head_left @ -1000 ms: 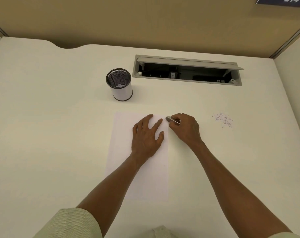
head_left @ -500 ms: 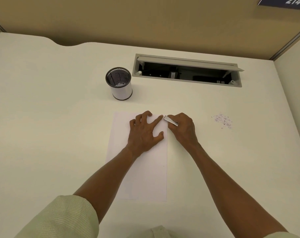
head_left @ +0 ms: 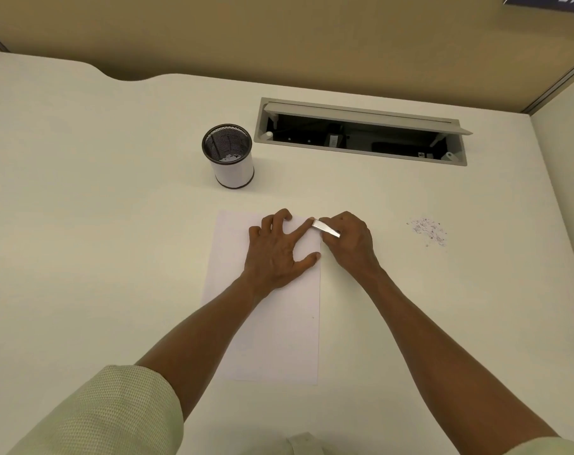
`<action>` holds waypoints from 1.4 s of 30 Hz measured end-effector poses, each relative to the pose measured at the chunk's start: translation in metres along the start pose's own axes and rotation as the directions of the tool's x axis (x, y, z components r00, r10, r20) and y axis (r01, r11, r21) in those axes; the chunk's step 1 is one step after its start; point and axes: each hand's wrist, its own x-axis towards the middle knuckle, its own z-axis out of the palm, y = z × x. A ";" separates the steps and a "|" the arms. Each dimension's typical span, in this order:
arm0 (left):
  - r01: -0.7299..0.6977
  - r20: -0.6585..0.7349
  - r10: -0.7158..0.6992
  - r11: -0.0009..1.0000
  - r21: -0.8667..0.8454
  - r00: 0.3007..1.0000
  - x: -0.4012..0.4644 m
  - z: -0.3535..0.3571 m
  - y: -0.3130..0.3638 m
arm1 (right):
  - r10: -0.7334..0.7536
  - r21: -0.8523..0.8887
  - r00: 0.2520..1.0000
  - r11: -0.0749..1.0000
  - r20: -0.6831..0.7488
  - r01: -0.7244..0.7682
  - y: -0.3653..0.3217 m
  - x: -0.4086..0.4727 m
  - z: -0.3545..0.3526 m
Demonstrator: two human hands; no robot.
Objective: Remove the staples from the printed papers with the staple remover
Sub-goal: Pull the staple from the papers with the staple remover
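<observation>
White printed papers (head_left: 279,330) lie lengthwise on the desk in front of me. My left hand (head_left: 279,251) presses on their upper half, forefinger stretched toward the top right corner, the other fingers bent with tips on the sheet. My right hand (head_left: 348,244) grips a flat silver staple remover (head_left: 325,228), whose tip sits at that top right corner beside my left forefinger. The staple itself is too small to make out.
A mesh pen cup (head_left: 230,156) stands behind the papers to the left. An open cable hatch (head_left: 361,133) is set into the desk further back. A small pile of pulled staples (head_left: 430,231) lies on the desk to the right.
My left hand slid a little up the sheet and its outer fingers bent. The right hand brought the remover's tip left to the paper's top right corner.
</observation>
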 end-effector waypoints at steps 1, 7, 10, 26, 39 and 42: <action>0.004 0.000 -0.004 1.000 0.000 1.000 0.000 0.000 0.000 | -0.008 -0.013 1.000 1.000 -0.004 0.008 0.000 0.000 0.000; 0.031 0.009 -0.031 0.999 -0.021 0.999 0.002 0.001 0.001 | -0.087 -0.126 0.995 0.988 0.053 0.093 0.008 0.010 -0.002; 0.039 0.007 -0.039 0.999 -0.026 0.999 0.002 0.000 0.002 | -0.173 -0.225 0.982 0.957 0.070 0.185 0.010 0.017 -0.005; 0.049 0.000 -0.049 0.998 -0.037 0.999 0.002 -0.003 0.003 | -0.589 -0.475 0.795 0.664 0.143 0.577 0.005 0.008 -0.005; 0.032 -0.011 -0.033 0.998 -0.045 0.999 0.000 -0.002 0.001 | 0.048 0.062 0.994 0.997 -0.094 -0.043 0.008 -0.008 0.008; 0.036 -0.016 -0.037 0.998 -0.044 0.999 0.001 -0.001 0.001 | 0.055 0.030 0.997 0.998 -0.060 -0.053 0.008 -0.004 0.007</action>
